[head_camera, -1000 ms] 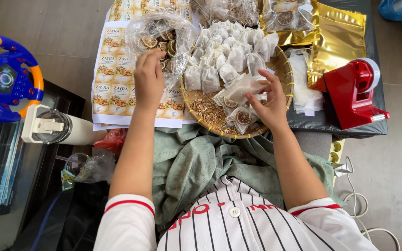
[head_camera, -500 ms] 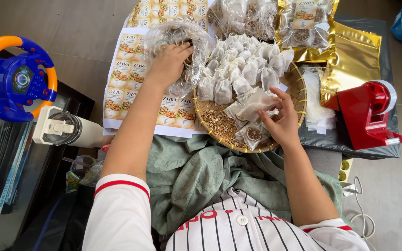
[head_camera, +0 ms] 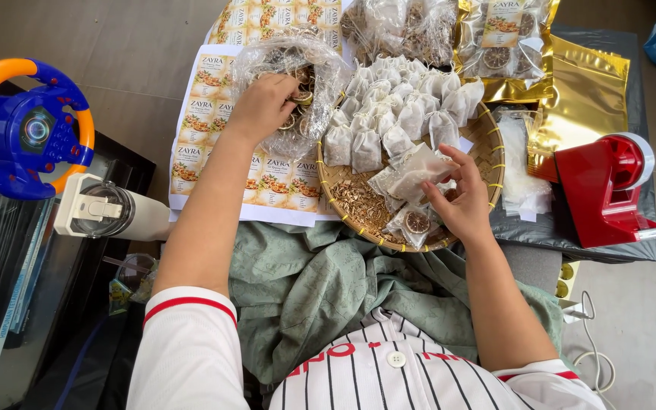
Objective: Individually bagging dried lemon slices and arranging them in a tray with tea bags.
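My left hand (head_camera: 264, 106) reaches into a crumpled clear plastic bag (head_camera: 291, 83) of dried round slices and pinches one. My right hand (head_camera: 461, 201) holds a small clear pouch (head_camera: 410, 176) over a round woven tray (head_camera: 487, 152). The tray carries several small white filter bags (head_camera: 389, 114), loose dried bits (head_camera: 358, 201) and a sealed pouch with a dried slice (head_camera: 417, 222) by its near rim.
Sheets of printed labels (head_camera: 267, 175) lie under the bag. Gold zip pouches (head_camera: 582, 95) and a red tape dispenser (head_camera: 605, 186) sit at the right. A toy steering wheel (head_camera: 24, 125) and a white bottle (head_camera: 111, 212) are at left. Green cloth (head_camera: 320, 288) covers my lap.
My left hand has pushed deeper into the plastic bag and closed on a slice. My right hand stays at the tray with the clear pouch.
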